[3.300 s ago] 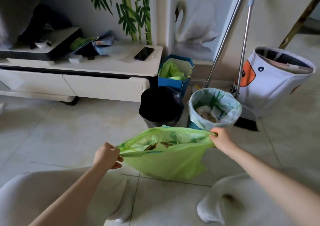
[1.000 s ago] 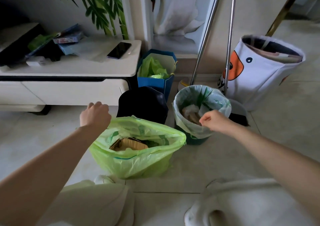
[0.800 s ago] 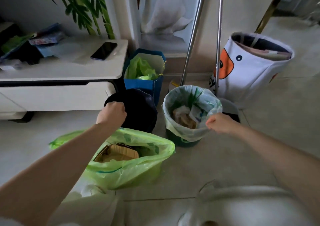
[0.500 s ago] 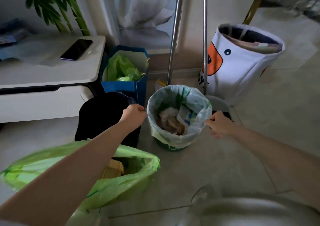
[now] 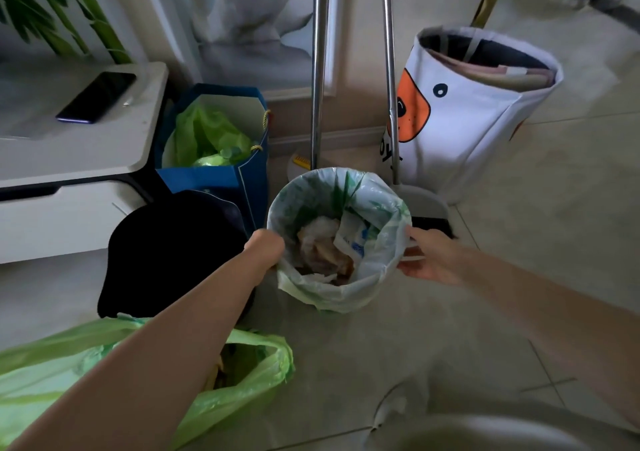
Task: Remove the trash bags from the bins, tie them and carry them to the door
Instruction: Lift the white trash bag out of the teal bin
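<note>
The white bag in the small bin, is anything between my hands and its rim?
Nothing visible. The left hand and the right hand are already at opposite sides of the white bag, with no object between.

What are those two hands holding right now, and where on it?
Both are at the pale trash bag lining the small bin: left hand grips its folded-over rim on one side; right hand, fingers spread, is at the opposite side.
</note>
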{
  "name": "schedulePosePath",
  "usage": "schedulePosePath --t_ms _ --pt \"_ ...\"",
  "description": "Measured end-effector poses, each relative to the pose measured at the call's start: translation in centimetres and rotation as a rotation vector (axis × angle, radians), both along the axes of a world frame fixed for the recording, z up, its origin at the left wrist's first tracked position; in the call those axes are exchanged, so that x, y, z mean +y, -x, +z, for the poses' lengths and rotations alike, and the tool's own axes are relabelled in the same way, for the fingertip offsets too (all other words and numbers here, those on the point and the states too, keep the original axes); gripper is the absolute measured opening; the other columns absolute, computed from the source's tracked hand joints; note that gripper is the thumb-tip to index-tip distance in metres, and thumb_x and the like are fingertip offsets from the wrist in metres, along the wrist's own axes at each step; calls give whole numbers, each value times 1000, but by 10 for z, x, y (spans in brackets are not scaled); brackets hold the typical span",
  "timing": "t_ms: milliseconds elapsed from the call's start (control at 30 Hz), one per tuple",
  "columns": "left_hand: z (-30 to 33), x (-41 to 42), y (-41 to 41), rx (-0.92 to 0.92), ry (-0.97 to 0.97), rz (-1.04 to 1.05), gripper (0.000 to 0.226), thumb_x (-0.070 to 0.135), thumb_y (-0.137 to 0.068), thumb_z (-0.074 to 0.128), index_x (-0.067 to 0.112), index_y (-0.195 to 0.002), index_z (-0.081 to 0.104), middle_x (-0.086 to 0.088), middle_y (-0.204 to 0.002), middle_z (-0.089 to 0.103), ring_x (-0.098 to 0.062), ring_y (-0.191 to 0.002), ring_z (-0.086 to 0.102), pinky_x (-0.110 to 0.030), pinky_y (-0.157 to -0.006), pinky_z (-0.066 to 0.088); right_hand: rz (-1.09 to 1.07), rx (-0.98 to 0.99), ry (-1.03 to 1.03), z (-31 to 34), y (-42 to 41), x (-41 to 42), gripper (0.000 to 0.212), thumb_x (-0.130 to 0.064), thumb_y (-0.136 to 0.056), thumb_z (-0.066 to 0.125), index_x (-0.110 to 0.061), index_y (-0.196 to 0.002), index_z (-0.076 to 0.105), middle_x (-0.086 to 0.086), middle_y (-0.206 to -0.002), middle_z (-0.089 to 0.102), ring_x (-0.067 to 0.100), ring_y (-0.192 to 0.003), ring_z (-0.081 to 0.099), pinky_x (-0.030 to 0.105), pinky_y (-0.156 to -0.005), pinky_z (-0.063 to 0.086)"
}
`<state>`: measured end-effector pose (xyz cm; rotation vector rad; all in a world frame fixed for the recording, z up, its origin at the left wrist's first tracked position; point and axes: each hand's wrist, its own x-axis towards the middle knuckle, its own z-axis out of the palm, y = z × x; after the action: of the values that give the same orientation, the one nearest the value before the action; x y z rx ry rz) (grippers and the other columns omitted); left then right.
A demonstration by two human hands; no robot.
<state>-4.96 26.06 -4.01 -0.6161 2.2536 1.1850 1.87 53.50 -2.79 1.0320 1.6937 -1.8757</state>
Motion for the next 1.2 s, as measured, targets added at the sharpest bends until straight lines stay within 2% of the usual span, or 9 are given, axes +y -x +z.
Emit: schedulePosePath --t_ms 133,267,367,533,700,800,967,1067,1200 --pt "15 -3 -1 8 53 -48 30 18 -86 55 -1 -108 58 -18 -99 66 -31 -86 67 -34 -68 55 39 8 -125 9 6 1 17 -9 -91 53 2 -104 56 15 -88 55 17 -60 50 20 -35 31" --pt "32 0 4 97 210 -161 27 26 -91 55 2 -103 54 -12 -87 57 -26 -78 60 -31 -59 50 113 81 -560 22 21 0 7 -6 -84 56 0 -79 57 12 -62 47 16 -37 39 17 -31 26" --pt "40 -2 9 152 329 -195 28 21 -89 57 -2 -107 57 -16 -95 60 -25 -77 55 -29 -53 43 66 147 -575 35 30 -8 6 -7 -83 59 -5 -88 63 15 -71 58 20 -46 48 20 -36 39" --pt "52 -5 14 340 314 -151 25 14 -86 53 1 -107 56 -17 -103 60 -29 -82 53 -35 -64 40 32 298 -488 52 38 -21 25 -12 -85 63 -9 -109 67 12 -99 68 27 -90 65 41 -82 57" --pt "74 -6 6 518 251 -175 15 15 -87 53 6 -99 52 -8 -91 55 -24 -82 50 -34 -66 38 99 420 -490 65 31 -27 23 -11 -82 66 -14 -104 66 8 -104 67 26 -100 64 44 -92 53" --pt "75 -18 -8 537 251 -184 15 16 -86 52 8 -98 52 -7 -89 57 -26 -84 56 -36 -68 47 119 415 -546 70 18 -14 21 -10 -70 67 -27 -81 62 4 -91 67 29 -95 65 51 -88 54" --pt "65 -60 -27 312 -123 170 20 10 -84 67 6 -99 54 -16 -97 64 -28 -65 71 -33 -49 58 113 465 -784 68 -18 19 35 8 -73 61 -12 -100 52 15 -100 60 25 -85 55 30 -66 44" --pt "64 -77 -37 247 -286 318 11 3 -85 67 5 -90 57 -20 -94 66 -25 -63 70 -35 -61 61 131 304 -836 61 -35 32 45 0 -71 69 -8 -113 54 13 -98 60 25 -80 55 30 -69 41" --pt "70 -69 -49 213 -472 459 16 4 -88 62 -1 -104 63 -20 -99 66 -26 -76 65 -33 -71 56 448 115 -878 68 -39 30 36 -16 -69 73 -8 -103 65 12 -92 66 27 -79 61 26 -61 40"
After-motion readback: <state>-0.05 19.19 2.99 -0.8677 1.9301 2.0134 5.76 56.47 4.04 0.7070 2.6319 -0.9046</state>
